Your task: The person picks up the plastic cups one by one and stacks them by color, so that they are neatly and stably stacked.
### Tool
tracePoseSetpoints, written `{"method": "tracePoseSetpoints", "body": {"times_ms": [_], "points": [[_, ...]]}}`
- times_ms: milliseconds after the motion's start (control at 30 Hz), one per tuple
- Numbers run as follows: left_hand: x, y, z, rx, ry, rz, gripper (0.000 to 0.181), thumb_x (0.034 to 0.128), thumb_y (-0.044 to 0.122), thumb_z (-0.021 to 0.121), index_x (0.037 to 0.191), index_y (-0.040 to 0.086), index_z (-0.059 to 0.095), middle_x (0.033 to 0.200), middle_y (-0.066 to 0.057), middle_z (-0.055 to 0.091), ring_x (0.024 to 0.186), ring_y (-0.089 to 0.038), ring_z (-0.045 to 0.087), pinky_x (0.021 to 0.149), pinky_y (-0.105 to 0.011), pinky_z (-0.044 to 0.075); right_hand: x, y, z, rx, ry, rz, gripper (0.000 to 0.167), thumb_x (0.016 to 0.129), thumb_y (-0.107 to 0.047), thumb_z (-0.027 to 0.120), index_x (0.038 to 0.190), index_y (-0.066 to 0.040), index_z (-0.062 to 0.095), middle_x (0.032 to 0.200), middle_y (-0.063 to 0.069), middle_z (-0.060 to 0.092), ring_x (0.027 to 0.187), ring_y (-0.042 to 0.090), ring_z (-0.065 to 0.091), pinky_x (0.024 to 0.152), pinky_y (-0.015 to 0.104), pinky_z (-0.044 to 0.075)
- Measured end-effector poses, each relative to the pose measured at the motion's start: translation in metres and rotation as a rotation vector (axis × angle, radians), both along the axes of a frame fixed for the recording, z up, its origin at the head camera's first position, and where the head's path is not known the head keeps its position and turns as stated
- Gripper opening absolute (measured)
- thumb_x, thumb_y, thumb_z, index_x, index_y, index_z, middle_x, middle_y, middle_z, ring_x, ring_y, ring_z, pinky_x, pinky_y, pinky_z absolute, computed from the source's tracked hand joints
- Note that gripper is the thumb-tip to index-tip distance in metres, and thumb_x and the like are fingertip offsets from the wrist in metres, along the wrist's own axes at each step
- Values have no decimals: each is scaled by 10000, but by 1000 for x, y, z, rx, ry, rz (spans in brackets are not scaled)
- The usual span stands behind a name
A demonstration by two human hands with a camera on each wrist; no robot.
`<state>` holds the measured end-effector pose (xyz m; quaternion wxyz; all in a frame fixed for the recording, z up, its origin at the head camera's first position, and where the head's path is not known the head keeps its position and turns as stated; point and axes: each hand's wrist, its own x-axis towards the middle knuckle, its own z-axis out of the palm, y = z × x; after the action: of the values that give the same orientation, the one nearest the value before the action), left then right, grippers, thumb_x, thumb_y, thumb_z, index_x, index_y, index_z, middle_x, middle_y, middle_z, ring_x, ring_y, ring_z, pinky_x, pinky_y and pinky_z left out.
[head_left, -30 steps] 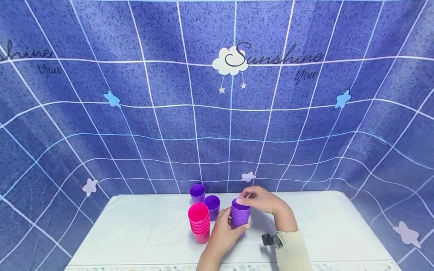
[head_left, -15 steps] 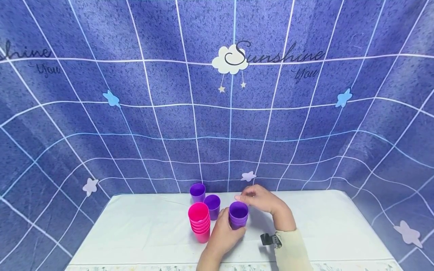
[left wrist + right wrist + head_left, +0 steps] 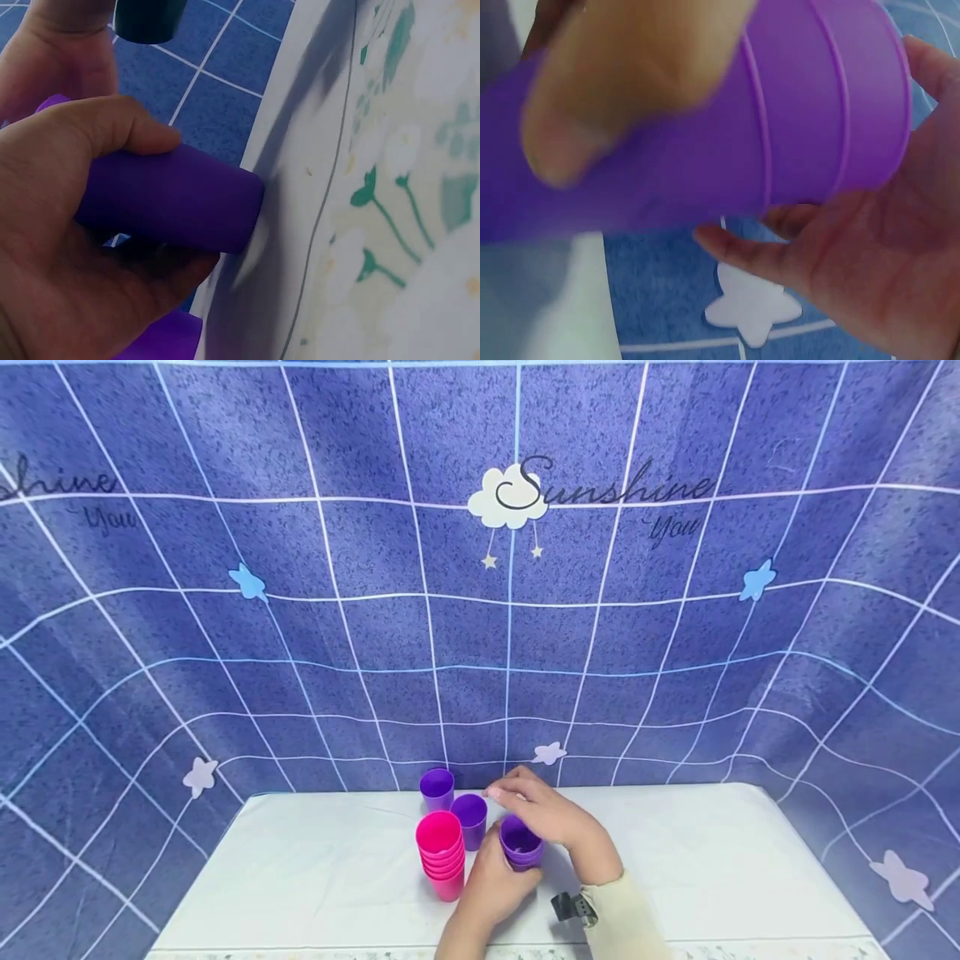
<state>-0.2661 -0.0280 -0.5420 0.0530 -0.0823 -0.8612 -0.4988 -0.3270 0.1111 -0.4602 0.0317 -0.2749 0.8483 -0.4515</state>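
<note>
A stack of nested purple cups (image 3: 521,842) stands at the middle of the table, its mouth facing up. My left hand (image 3: 492,878) grips its near left side; in the left wrist view the thumb and fingers wrap the lower purple wall (image 3: 176,196). My right hand (image 3: 546,812) hovers at the far right side of the stack, fingers stretching left past the rim and holding nothing. In the right wrist view its palm (image 3: 862,277) lies alongside the stack's rim end (image 3: 870,97); contact is hard to tell. One single purple cup (image 3: 470,822) stands left of the fingertips.
Another purple cup (image 3: 437,788) stands at the back. A stack of pink cups (image 3: 441,856) is just left of my left hand. A white cloth covers the table (image 3: 315,868), and a blue patterned curtain (image 3: 375,610) hangs behind it.
My right hand has left the stack's rim and moved left behind it. The purple stack has shifted slightly left in my left hand's grip. The other cups have stayed put.
</note>
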Motion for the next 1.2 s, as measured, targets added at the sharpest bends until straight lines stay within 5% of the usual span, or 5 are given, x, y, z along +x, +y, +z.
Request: {"method": "tracePoseSetpoints", "body": {"times_ms": [133, 333, 567, 867, 1200], "points": [[1, -1, 0, 46, -8, -32, 792, 731, 131, 815, 1446, 38, 487, 1343, -88, 669, 1271, -243, 658, 1116, -427, 515, 5, -13, 0, 87, 43, 34, 481, 1092, -458, 501, 1218, -88, 781, 1211, 59, 632, 1167, 222, 614, 1063, 480, 507], [3, -1, -2, -16, 31, -40, 763, 741, 136, 785, 1436, 5, 500, 1313, -94, 694, 1193, -199, 678, 1030, -349, 549, 8, -20, -4, 222, 123, 18, 504, 1078, -504, 486, 1203, -127, 795, 1187, 51, 740, 1140, 253, 692, 1014, 451, 557], [6, 0, 0, -34, 35, -36, 744, 716, 112, 794, 1406, 10, 535, 1263, -74, 713, 1140, -179, 679, 1004, -355, 553, 5, -22, -6, 285, 97, 22, 538, 1055, -597, 457, 899, -201, 787, 844, -129, 727, 853, 80, 678, 818, 313, 556], [8, -1, 2, -12, -14, -45, 734, 705, 105, 790, 1392, 37, 539, 1212, -57, 721, 1103, -179, 677, 991, -369, 551, 6, -25, -9, 316, 78, -49, 590, 1021, -680, 460, 782, -250, 785, 708, -137, 644, 727, 57, 604, 724, 290, 519], [4, 1, 1, -5, 7, -30, 778, 730, 145, 797, 1440, 47, 493, 1326, -79, 676, 1242, -242, 664, 1097, -438, 527, 3, -20, -4, 199, 53, -103, 560, 1042, -611, 511, 957, -160, 832, 832, -60, 747, 835, 114, 699, 821, 354, 576]]}}
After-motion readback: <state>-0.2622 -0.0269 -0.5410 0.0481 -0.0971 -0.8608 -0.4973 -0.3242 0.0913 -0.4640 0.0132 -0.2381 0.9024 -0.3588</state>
